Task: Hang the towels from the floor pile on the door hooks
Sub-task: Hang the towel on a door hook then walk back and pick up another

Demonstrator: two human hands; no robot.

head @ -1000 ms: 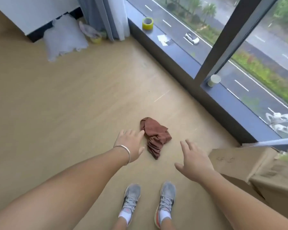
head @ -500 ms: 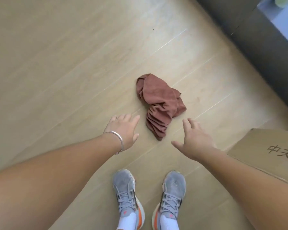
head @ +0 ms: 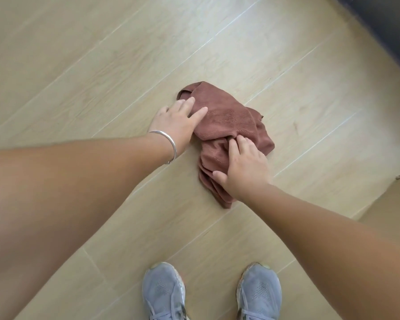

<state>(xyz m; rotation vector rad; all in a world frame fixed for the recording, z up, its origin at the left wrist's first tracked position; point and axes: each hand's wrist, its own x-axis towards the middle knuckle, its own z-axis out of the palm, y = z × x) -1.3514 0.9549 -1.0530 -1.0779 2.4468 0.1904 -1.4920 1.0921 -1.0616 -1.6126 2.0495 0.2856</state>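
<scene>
A crumpled brown towel (head: 229, 116) lies on the pale wooden floor in front of my feet. My left hand (head: 176, 123), with a silver bangle on the wrist, rests on the towel's upper left part, fingers flat and spread. Over the towel's lower half, my right hand (head: 245, 172) has its fingertips curled into a fold and its thumb pressed on the cloth below. No door or hooks are in view.
My two grey shoes (head: 164, 292) (head: 260, 292) stand just below the towel. A cardboard box (head: 390, 204) juts in at the right edge. The dark base of the window wall (head: 383, 24) crosses the top right corner.
I have bent lower and the view has closed in on the floor. Both hands moved forward from hovering short of the towel to touching it, the right one digging into a fold.
</scene>
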